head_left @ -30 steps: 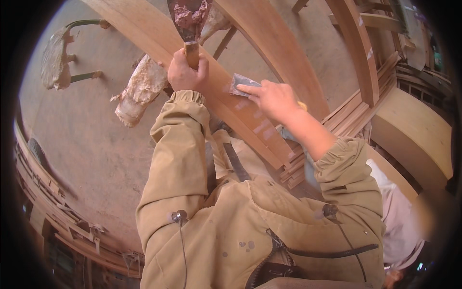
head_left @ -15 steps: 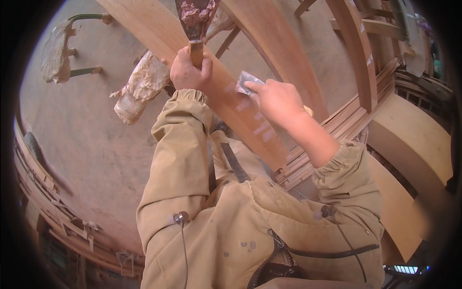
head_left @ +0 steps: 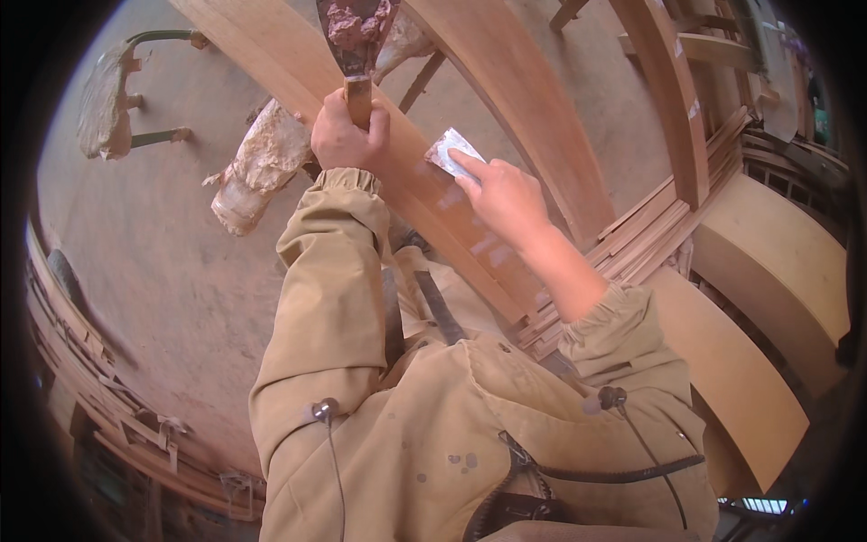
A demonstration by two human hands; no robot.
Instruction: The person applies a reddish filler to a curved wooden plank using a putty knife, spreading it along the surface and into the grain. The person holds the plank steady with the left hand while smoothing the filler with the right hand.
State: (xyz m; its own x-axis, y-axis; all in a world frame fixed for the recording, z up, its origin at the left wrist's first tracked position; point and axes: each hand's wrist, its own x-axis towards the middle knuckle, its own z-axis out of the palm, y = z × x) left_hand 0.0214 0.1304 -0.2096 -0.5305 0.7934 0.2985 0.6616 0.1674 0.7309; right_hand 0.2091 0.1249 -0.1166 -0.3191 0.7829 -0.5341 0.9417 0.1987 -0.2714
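My left hand [head_left: 350, 135] is closed round the wooden handle of a wide putty knife [head_left: 358, 95], whose blade carries a lump of pinkish putty [head_left: 359, 25]. In my right hand [head_left: 508, 200] is a small flat scraper [head_left: 454, 154], its blade smeared with putty, my index finger stretched along it. The scraper is over the right edge of a long wooden board [head_left: 406, 194] that runs slantwise beneath both hands; whether it touches the wood I cannot tell. Pale putty patches [head_left: 488, 246] mark the board's lower part.
A plastic-wrapped padded support [head_left: 264, 163] stands under the board. Another wrapped stand [head_left: 107, 113] with green legs is at far left. Curved wooden boards [head_left: 533, 117] lie to the right, with stacked strips [head_left: 646, 239] and curved panels [head_left: 768, 262]. More timber [head_left: 126, 397] lines the lower left.
My right hand has moved slightly left, and the scraper has tilted so its pale face shows more. The left hand and putty knife have shifted slightly left.
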